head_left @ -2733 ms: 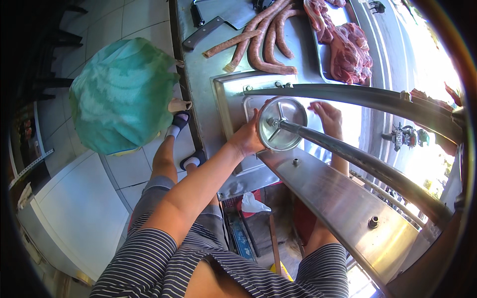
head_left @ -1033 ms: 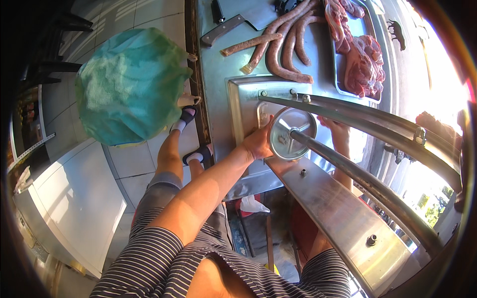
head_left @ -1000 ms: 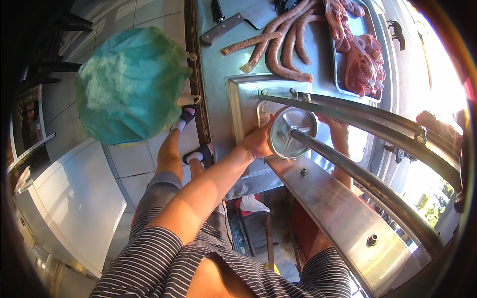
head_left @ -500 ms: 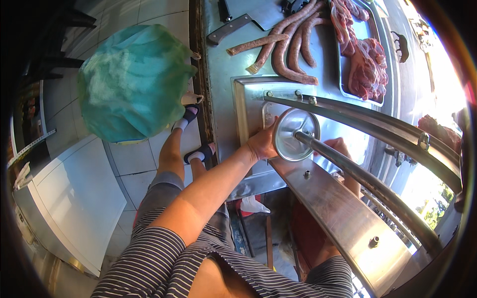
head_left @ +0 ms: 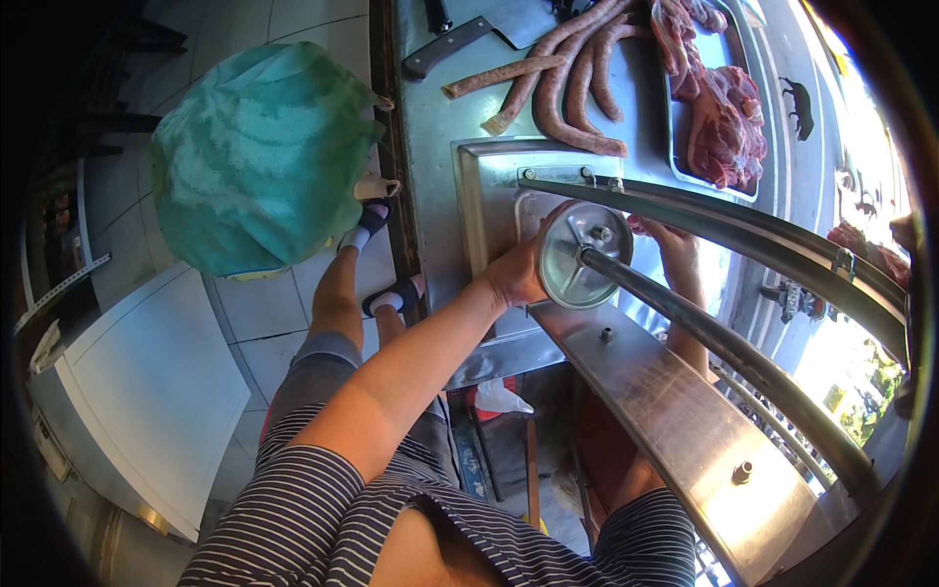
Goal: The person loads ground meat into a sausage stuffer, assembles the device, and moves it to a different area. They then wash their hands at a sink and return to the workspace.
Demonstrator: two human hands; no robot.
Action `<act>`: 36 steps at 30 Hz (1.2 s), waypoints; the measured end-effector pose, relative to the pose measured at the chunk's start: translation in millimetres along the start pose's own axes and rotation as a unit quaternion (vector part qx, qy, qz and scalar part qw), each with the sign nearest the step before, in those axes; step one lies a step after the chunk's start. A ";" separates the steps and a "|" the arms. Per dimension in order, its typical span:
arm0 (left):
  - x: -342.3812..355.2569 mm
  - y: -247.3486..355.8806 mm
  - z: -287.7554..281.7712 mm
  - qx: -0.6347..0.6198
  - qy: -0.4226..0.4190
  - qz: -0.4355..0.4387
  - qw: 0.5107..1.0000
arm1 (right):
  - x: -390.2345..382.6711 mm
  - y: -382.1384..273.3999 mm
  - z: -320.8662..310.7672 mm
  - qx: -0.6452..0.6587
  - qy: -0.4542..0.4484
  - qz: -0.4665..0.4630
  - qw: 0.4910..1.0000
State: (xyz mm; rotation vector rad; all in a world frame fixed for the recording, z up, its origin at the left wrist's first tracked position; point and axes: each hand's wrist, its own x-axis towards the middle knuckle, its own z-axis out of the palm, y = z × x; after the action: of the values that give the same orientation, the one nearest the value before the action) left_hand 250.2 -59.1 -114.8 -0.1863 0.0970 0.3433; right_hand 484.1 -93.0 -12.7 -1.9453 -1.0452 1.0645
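Note:
A round, shiny metal disc on the end of a long metal rod stands over the steel table. My left hand is against the disc's left side; its fingers are hidden behind the rim. Beyond the disc's right side, my right hand has its fingers bent inward, with something small and reddish at their tips that I cannot make out. Under the disc lies a rectangular metal tray-like base.
Several long sausages and a cleaver lie at the table's far side. Raw meat fills a metal tray at far right. Curved metal bars and a steel beam cross the right. A green-covered stool stands left.
My right hand has moved farther away from me, up beside the disc's right edge. The disc's face looks slightly shifted, with a nut-like fitting now showing. My left hand stays at the disc.

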 end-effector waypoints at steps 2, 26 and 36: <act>-1.0 1.6 1.0 0.018 0.010 -0.018 1.000 | 1.4 1.5 -1.4 0.000 -0.021 0.008 1.000; -2.9 -2.2 -4.4 0.091 -0.006 0.068 0.993 | -6.7 22.8 -10.9 -0.004 0.015 0.008 1.000; -4.4 2.1 2.6 -0.016 0.034 -0.028 0.999 | 10.3 24.0 2.4 -0.024 0.023 -0.049 0.998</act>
State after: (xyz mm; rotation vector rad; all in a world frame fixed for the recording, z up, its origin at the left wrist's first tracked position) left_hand 245.6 -58.0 -112.0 -0.2324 0.1537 0.2821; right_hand 493.3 -94.4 -37.3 -1.9274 -1.1373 0.9441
